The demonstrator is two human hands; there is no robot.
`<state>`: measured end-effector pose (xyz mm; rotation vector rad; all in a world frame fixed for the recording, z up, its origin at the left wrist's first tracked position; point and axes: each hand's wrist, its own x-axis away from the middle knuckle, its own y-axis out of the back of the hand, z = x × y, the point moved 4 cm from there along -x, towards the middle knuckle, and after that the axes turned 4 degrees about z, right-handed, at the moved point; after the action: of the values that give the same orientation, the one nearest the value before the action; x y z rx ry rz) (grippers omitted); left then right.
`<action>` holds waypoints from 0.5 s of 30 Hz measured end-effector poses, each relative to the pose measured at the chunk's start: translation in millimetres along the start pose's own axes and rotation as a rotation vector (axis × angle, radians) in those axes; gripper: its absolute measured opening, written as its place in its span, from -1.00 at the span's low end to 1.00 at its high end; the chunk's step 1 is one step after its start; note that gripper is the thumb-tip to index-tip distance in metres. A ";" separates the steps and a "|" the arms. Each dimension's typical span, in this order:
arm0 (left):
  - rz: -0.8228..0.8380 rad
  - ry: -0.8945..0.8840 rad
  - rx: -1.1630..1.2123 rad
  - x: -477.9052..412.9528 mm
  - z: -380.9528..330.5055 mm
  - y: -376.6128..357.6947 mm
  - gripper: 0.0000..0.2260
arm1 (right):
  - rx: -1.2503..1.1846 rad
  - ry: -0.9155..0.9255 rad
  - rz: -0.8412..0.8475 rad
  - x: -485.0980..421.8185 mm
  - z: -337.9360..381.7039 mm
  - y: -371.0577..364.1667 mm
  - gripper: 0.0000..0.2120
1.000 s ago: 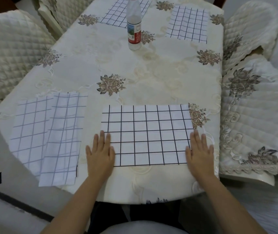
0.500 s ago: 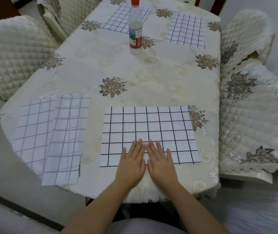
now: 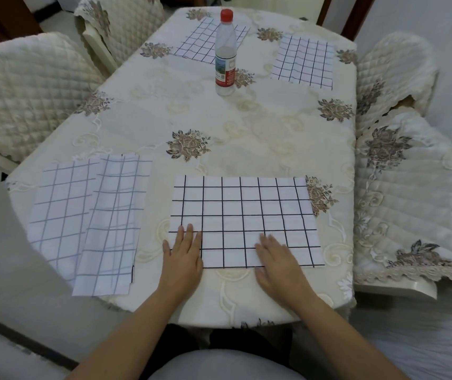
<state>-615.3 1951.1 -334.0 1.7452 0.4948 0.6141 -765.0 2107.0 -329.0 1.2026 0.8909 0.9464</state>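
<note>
Pressing the grid sheet (image 3: 246, 209), left hand (image 3: 182, 259) and right hand (image 3: 276, 263) moved apart from its middle, fingers straight, seemingly flat.

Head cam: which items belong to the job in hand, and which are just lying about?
In hand: near grid sheet, with left hand and right hand flat on its near edge.
Lying about: overlapping sheets at left, bottle, far left sheet, far right sheet.

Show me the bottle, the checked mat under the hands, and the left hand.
bottle (image 3: 225, 49): head view, clear body just above the label.
checked mat (image 3: 246, 215): head view, its bare middle.
left hand (image 3: 183, 256): head view, back of the hand.
</note>
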 end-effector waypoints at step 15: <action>0.047 -0.377 -0.047 -6.0 -74.9 5.8 -0.76 | 0.064 0.222 0.050 -24.3 24.9 12.6 -0.57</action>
<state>-667.4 2001.9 -314.3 1.7789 0.1748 0.3135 -751.9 2077.1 -311.5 1.1942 1.0781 1.1146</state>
